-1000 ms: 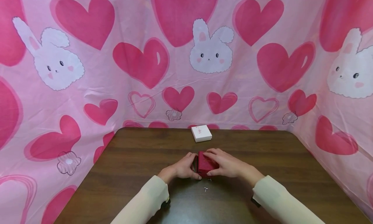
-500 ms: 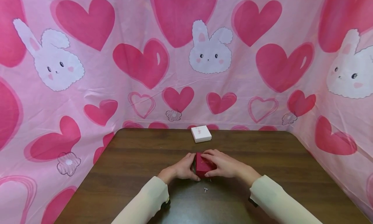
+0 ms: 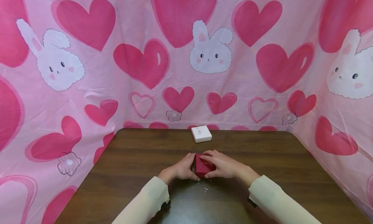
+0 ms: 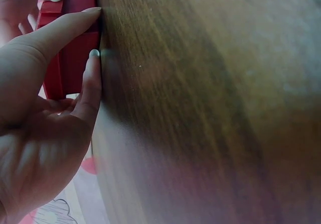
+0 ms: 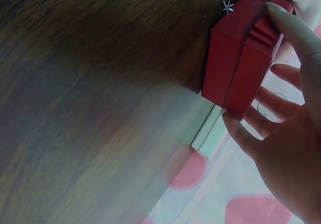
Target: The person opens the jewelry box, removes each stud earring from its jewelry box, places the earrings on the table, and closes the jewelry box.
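A small red box (image 3: 204,169) stands on the table between my two hands. My left hand (image 3: 183,168) holds its left side, thumb at the front. My right hand (image 3: 226,165) grips the box from the right, fingers over the top and thumb at the front. In the right wrist view the red box (image 5: 233,58) shows a seam between lid and base, and a ribbed, bow-like part at the front. Just in front of the box lies a small silver star-shaped piece (image 5: 227,6). Another small silver piece (image 3: 206,189) lies nearer the person. The box's inside is hidden.
A flat white box (image 3: 201,134) with pink lettering sits at the back of the brown wooden table (image 3: 131,159). Pink cloth (image 3: 180,75) printed with hearts and rabbits hangs behind the table and along both sides.
My right hand has moved slightly left with the top of the red box, and the dark gap at the box's left side has narrowed. The left hand stays nearly still.
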Available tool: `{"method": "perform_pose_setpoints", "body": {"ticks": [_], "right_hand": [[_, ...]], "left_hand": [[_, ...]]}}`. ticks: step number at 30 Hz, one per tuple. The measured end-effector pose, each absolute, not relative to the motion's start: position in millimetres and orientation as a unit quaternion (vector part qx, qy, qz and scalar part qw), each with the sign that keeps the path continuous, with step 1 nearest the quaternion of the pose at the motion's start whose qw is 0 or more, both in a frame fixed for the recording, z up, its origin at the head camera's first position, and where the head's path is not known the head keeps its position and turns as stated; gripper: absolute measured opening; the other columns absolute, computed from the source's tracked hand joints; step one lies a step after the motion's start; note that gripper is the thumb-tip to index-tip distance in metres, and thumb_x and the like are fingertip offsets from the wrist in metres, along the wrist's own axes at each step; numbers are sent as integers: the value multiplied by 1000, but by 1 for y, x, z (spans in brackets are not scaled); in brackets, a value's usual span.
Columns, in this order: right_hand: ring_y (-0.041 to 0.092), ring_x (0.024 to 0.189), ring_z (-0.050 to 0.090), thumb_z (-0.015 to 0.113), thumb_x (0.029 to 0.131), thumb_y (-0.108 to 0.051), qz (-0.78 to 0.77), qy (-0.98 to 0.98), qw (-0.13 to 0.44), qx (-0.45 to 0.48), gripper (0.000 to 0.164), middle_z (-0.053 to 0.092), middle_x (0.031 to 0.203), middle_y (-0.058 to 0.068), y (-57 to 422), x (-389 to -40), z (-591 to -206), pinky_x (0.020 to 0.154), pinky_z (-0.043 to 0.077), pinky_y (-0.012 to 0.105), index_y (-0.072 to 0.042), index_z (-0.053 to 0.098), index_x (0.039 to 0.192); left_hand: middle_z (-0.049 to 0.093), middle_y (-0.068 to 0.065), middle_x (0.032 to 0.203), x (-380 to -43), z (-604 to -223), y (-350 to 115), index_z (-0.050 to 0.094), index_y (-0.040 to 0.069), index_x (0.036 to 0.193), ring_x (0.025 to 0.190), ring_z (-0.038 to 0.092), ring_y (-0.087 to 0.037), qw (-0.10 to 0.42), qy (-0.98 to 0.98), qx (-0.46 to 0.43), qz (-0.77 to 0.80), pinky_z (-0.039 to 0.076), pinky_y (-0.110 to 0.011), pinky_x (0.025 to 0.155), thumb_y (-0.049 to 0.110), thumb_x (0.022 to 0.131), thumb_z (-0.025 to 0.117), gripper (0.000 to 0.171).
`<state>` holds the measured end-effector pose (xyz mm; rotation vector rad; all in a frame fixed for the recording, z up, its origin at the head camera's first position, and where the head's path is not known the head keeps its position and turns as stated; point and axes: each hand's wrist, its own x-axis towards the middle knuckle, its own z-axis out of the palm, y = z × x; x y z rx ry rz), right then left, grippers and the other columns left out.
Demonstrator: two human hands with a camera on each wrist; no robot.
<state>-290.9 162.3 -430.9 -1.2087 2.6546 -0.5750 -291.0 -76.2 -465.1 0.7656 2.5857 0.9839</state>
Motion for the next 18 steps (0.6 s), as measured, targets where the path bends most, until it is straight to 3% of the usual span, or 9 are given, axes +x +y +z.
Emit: {"method": "perform_pose_setpoints", "body": {"ticks": [18], "right_hand": [[21,126,46,80,87,-41,-195,891,98,-399,76,48,148,6,158,-291,-439,99,49,46,-13,49,151]], "left_hand": [[47,-5,131,-291,-465,-77,36,3,150,116,50,-17,137,900,264,319,44,-40,107,29,73,94,99]]}}
